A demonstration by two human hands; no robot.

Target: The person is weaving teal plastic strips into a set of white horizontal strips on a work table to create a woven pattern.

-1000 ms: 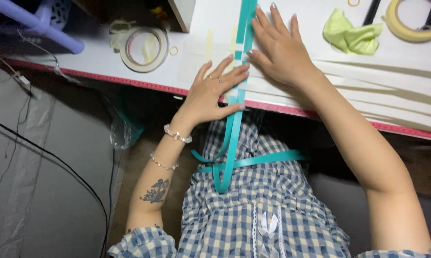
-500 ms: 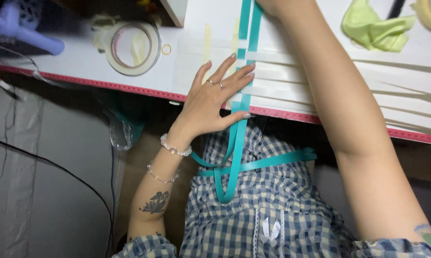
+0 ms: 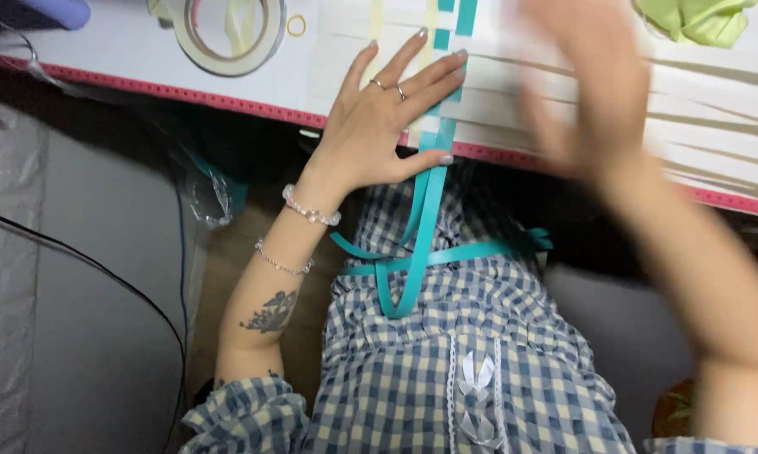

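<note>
While left hand (image 3: 379, 134) fingers (image 3: 433, 80) flatten white strips (image 3: 496, 101), teal strips (image 3: 433, 181) pass beneath.

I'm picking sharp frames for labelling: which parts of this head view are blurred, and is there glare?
Head view: the right hand is smeared by motion blur, its fingers indistinct; the left hand, the teal strips and the tape roll are sharp; no strong glare on the white table; dark shadow beneath its edge.
</note>
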